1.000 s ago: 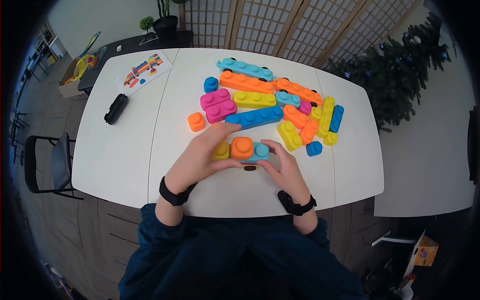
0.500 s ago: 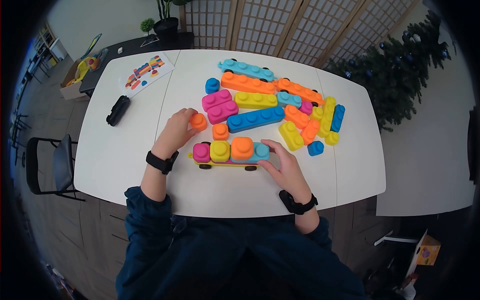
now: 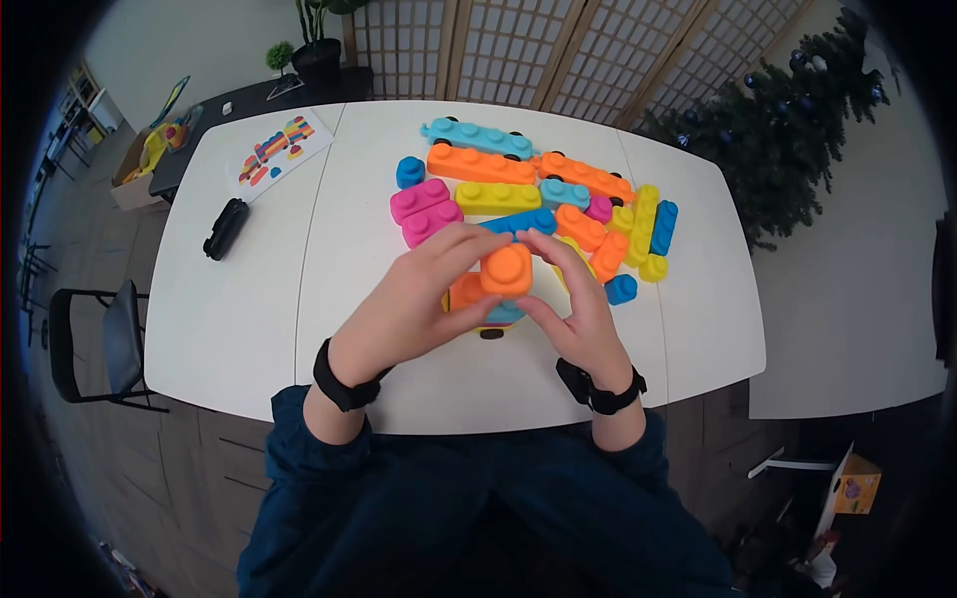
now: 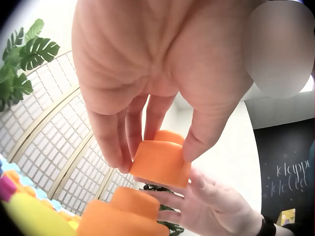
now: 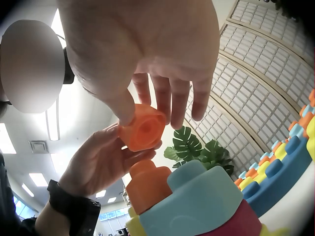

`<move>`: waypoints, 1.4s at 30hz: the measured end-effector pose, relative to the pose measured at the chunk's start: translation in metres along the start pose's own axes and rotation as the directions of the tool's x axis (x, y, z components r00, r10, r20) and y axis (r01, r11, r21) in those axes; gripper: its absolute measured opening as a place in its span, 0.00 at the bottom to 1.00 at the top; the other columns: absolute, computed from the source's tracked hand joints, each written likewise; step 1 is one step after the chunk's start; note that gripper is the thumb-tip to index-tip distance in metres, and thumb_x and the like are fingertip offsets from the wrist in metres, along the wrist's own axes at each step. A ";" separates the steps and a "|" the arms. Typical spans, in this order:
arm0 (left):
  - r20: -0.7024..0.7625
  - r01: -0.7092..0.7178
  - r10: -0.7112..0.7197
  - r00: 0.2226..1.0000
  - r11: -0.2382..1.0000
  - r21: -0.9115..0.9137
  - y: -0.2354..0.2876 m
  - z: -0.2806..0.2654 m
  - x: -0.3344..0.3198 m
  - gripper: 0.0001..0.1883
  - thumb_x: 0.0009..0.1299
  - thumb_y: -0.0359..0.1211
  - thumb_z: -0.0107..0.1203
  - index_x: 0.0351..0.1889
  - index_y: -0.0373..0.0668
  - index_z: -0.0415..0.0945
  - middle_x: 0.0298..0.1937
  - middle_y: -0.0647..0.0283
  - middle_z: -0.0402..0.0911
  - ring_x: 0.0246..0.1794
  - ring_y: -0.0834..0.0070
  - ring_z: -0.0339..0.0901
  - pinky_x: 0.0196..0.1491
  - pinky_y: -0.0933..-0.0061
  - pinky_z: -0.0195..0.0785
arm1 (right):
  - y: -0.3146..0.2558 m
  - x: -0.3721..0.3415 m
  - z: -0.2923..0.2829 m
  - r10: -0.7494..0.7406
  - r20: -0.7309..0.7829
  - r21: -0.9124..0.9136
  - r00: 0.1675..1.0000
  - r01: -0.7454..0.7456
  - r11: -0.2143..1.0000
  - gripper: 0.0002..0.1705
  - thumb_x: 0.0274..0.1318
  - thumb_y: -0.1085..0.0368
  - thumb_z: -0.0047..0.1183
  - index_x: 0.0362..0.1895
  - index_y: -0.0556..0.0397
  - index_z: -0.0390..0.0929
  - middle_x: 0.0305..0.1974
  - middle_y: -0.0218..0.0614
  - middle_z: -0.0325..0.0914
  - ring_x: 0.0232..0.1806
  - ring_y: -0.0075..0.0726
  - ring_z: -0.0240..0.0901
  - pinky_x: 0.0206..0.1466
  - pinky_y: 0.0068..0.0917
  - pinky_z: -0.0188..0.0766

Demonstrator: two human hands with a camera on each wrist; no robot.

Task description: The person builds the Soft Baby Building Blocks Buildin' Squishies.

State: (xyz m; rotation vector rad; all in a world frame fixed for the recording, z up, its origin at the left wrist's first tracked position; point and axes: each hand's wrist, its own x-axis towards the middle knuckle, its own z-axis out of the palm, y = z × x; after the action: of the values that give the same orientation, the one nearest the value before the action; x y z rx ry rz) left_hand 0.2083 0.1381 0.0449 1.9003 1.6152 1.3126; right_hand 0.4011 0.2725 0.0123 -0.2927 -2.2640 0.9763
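L hand (image 3: 401, 297) + R hand (image 3: 580, 317) pinch org blk (image 3: 506, 271) | gap above stack (image 5: 197, 202) | tbl edge (image 3: 469, 428) apart

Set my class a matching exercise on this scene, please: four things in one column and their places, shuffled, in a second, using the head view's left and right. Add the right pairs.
Things
1. Raised orange block
2. Picture sheet
3. Light-blue wheeled base
4. Christmas tree

Places
A. Near the middle of the table's far edge
B. To the right, beyond the tabletop
C. Between the left hand and right hand, above the wheeled block stack
D. Near the table's far left corner

Right pairs
1-C, 2-D, 3-A, 4-B
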 end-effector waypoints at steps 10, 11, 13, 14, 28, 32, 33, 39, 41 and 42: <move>-0.028 0.074 -0.070 0.997 0.987 0.144 -0.013 0.009 -0.020 0.32 0.61 0.30 0.73 0.65 0.42 0.75 0.63 0.52 0.79 0.59 0.52 0.79 0.62 0.60 0.74 | 0.026 -0.024 0.006 0.086 -0.031 0.236 0.996 -0.076 0.969 0.32 0.58 0.73 0.65 0.67 0.55 0.73 0.62 0.45 0.77 0.61 0.46 0.77 0.67 0.35 0.71; 0.015 0.133 -0.137 0.990 0.978 0.162 -0.014 0.009 -0.023 0.30 0.61 0.30 0.73 0.63 0.42 0.76 0.61 0.52 0.80 0.58 0.52 0.80 0.61 0.60 0.75 | 0.029 -0.025 0.006 0.087 -0.031 0.237 0.996 -0.077 0.969 0.32 0.58 0.73 0.65 0.67 0.55 0.73 0.62 0.45 0.77 0.61 0.46 0.77 0.67 0.35 0.71; 0.057 0.192 -0.205 0.977 0.964 0.182 -0.016 0.011 -0.026 0.29 0.61 0.30 0.73 0.61 0.41 0.76 0.59 0.52 0.81 0.57 0.51 0.80 0.60 0.61 0.75 | 0.033 -0.028 0.007 0.097 0.039 0.223 0.995 -0.103 0.969 0.31 0.58 0.73 0.65 0.66 0.55 0.73 0.62 0.45 0.76 0.63 0.46 0.76 0.68 0.35 0.70; 0.038 0.191 -0.200 0.979 0.966 0.173 -0.017 0.012 -0.027 0.28 0.61 0.30 0.73 0.60 0.41 0.76 0.57 0.53 0.82 0.56 0.51 0.81 0.60 0.61 0.76 | 0.033 -0.029 0.007 0.098 0.041 0.223 0.994 -0.104 0.969 0.31 0.58 0.73 0.65 0.66 0.55 0.73 0.62 0.45 0.76 0.63 0.46 0.76 0.68 0.35 0.70; 0.024 0.184 -0.188 0.982 0.976 0.118 -0.019 0.011 -0.026 0.27 0.60 0.27 0.72 0.58 0.40 0.78 0.55 0.53 0.84 0.54 0.50 0.81 0.58 0.61 0.76 | 0.041 -0.032 0.012 0.172 0.124 0.247 0.977 -0.198 0.949 0.29 0.63 0.70 0.62 0.67 0.58 0.69 0.63 0.44 0.74 0.66 0.41 0.73 0.72 0.39 0.67; 0.017 0.190 -0.193 0.981 0.975 0.114 -0.020 0.012 -0.028 0.27 0.59 0.27 0.72 0.58 0.40 0.77 0.55 0.53 0.83 0.54 0.49 0.81 0.58 0.61 0.76 | 0.044 -0.033 0.013 0.162 0.120 0.220 0.979 -0.186 0.958 0.29 0.63 0.71 0.63 0.66 0.58 0.69 0.63 0.44 0.75 0.65 0.41 0.74 0.72 0.38 0.68; 0.009 0.198 -0.201 0.980 0.972 0.125 -0.020 0.013 -0.029 0.27 0.59 0.27 0.72 0.58 0.40 0.77 0.55 0.53 0.83 0.54 0.49 0.81 0.58 0.60 0.76 | 0.048 -0.035 0.015 0.139 0.111 0.206 0.984 -0.160 0.966 0.29 0.62 0.71 0.63 0.66 0.58 0.69 0.63 0.44 0.75 0.64 0.41 0.74 0.71 0.38 0.68; 0.003 0.187 -0.189 0.982 0.974 0.127 -0.018 0.015 -0.029 0.27 0.61 0.27 0.71 0.59 0.40 0.76 0.55 0.52 0.83 0.54 0.48 0.81 0.58 0.60 0.76 | 0.048 -0.037 0.015 0.125 0.101 0.166 0.987 -0.140 0.976 0.29 0.62 0.71 0.64 0.65 0.57 0.69 0.62 0.44 0.75 0.63 0.42 0.75 0.71 0.38 0.68; -0.009 0.157 -0.158 0.987 0.978 0.138 -0.024 0.017 -0.031 0.28 0.61 0.29 0.72 0.60 0.40 0.76 0.55 0.53 0.83 0.53 0.49 0.81 0.57 0.59 0.76 | 0.047 -0.037 0.015 0.127 0.103 0.161 0.987 -0.143 0.977 0.29 0.62 0.71 0.64 0.65 0.57 0.69 0.62 0.44 0.75 0.63 0.42 0.75 0.71 0.38 0.68; -0.022 0.130 -0.128 0.992 0.981 0.147 -0.028 0.019 -0.033 0.29 0.60 0.30 0.72 0.60 0.41 0.75 0.55 0.53 0.82 0.52 0.50 0.81 0.56 0.58 0.76 | 0.047 -0.037 0.016 0.139 0.091 0.184 0.986 -0.153 0.971 0.29 0.61 0.70 0.64 0.65 0.56 0.70 0.61 0.43 0.76 0.63 0.43 0.75 0.70 0.39 0.68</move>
State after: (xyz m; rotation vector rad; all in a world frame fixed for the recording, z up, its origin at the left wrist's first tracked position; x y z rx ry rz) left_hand 0.2080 0.1227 0.0002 1.8371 1.8558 1.1838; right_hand 0.4165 0.2799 -0.0470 -0.3472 -2.2218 1.2920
